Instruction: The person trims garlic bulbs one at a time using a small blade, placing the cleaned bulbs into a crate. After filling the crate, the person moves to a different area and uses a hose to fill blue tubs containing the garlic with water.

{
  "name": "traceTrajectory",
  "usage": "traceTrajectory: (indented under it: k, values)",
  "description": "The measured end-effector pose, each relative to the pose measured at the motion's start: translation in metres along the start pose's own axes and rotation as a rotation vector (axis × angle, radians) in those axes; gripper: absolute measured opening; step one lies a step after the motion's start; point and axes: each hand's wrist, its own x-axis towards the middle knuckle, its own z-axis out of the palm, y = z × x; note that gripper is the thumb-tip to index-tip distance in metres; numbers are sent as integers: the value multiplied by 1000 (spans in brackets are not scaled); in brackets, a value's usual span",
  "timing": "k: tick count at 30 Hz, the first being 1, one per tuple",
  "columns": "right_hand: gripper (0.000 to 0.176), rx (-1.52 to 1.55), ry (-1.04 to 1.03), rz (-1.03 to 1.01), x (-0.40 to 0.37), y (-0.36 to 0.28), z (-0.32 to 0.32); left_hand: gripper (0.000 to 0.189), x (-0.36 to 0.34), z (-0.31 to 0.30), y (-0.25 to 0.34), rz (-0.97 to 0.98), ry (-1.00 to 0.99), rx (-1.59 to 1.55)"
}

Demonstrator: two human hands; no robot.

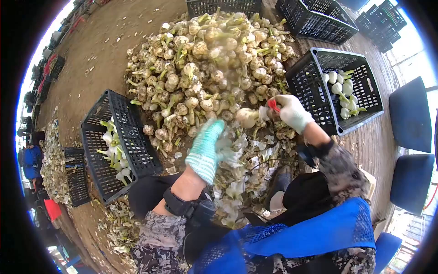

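Note:
A mint-and-white striped glove covers my left hand, stretched out over the near edge of the heap, its fingertips and thumb side blurred. It holds nothing that shows. My right hand, in a pale glove, is closed around a small tool with a red handle; the working end is hidden. Just left of the right hand is a blurred garlic bulb, between my two hands. Behind them rises a big heap of unpeeled garlic bulbs, stems attached. Loose garlic skins cover the ground between my legs.
To the left, a tilted black crate contains white cleaned garlic. Another black crate at right also has cleaned bulbs. More crates stand behind the heap. Blue chair parts line the right side. A person in blue is far left.

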Motion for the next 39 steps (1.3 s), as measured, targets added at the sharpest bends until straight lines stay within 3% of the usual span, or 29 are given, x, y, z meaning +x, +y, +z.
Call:
traceTrajectory:
  k: [1,2,3,5,9,10,11,14,15,17,18,21,22,23,25,28,29,35,37,38,39]
  values:
    - [14,-108,3,-102,-30,-45,-7,45,-3,5,1,-148,24,-68]
    - [16,26,-103,-150,-47,-53,-14,56,3,5,-5,-260,-138,-72]
    - [19,132,-86,-336,-67,-73,-12,58,1,3,-9,-211,-302,-63]
    - [32,64,-65,-544,-91,-85,-17,63,-8,2,-18,-112,-632,-41]
    - [27,476,108,-430,-110,-64,-2,52,-18,3,-14,164,-589,65]
    - [25,594,142,-400,-115,-76,5,61,-24,7,-12,248,-575,77]
    - [23,692,121,-368,-117,-76,8,64,-24,8,-14,372,-546,158]
    - [30,1040,-198,-322,-107,-34,33,76,-20,12,-24,695,-418,348]
    - [31,772,-118,-415,-106,-28,45,77,-20,14,-22,864,-372,528]
    - [28,1018,37,86,-107,-68,54,77,-21,16,-20,1186,-255,885]
    - [23,972,96,-91,-97,-67,63,80,-27,21,-17,1345,-204,1020]
    - [19,695,158,-75,-93,-54,63,82,-28,23,-16,1389,-132,1090]
    - [20,772,173,-154,-94,-65,63,81,-20,20,-20,1294,-166,991]
    - [21,832,135,-92,-97,-75,59,79,-16,20,-24,1244,-190,897]
    - [22,531,119,-90,-97,-72,48,78,-17,22,-22,1239,-176,917]
    - [28,721,25,-161,-98,-75,41,77,-21,23,-19,1353,-152,974]
    - [24,781,13,-94,-97,-66,40,78,-20,22,-20,1375,-131,985]
    - [14,1037,-117,-173,-89,-39,49,79,-26,26,-22,1508,-111,1017]
    - [20,1293,-315,-85,-91,-54,34,78,-27,26,-20,1494,-74,970]
    - [26,826,-113,-247,-84,-35,40,77,-27,26,-22,1472,-84,961]
    - [30,132,-4,-649,-86,-45,37,77,-26,25,-23,1463,-75,963]
